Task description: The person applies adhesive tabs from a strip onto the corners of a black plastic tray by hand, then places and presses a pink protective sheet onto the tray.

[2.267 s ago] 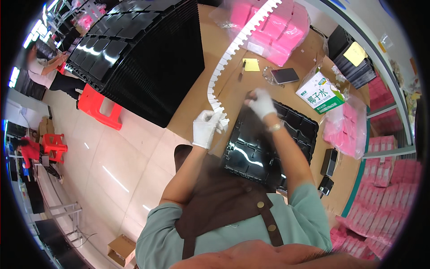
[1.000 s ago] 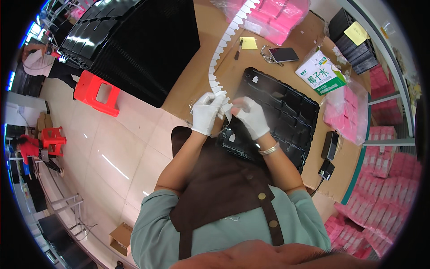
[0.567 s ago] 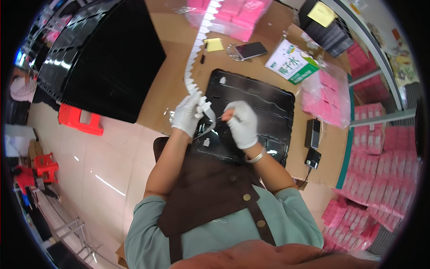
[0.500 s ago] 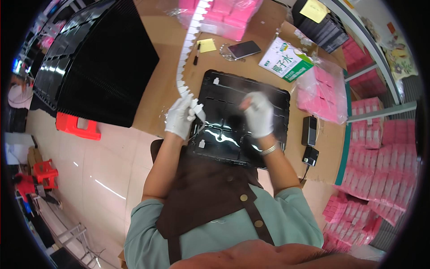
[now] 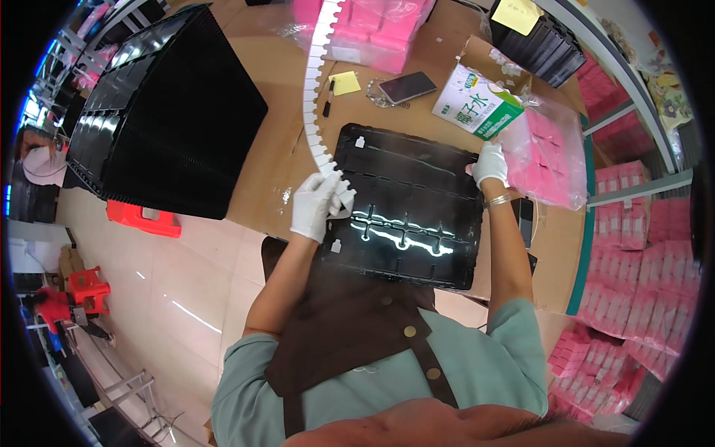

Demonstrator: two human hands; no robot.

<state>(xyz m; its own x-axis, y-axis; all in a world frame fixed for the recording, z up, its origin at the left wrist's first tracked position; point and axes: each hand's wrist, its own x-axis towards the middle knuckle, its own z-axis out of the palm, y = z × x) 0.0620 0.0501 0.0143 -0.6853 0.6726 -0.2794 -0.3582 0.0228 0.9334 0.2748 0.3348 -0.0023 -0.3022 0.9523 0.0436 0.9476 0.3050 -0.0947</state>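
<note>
A glossy black compartment tray (image 5: 417,186) lies on the brown table in front of me. My left hand (image 5: 316,205), in a white glove, grips the near end of a long white notched strip (image 5: 316,89) at the tray's left edge. The strip runs away from me across the table toward the pink packs. My right hand (image 5: 489,164), also gloved, rests at the tray's far right corner, beside a clear bag of pink packs (image 5: 547,156). Whether it pinches anything I cannot tell. Small white pieces sit in a few of the tray's compartments.
A tall stack of black trays (image 5: 164,112) stands at the left. A green and white carton (image 5: 477,100), a phone (image 5: 407,87), a yellow note (image 5: 344,82) and a pen lie beyond the tray. Pink packs fill the shelves at right (image 5: 640,246). A red stool (image 5: 143,220) stands on the floor.
My right hand left the strip near my left hand and swung out to the tray's far right corner. My left hand kept its hold on the strip's end.
</note>
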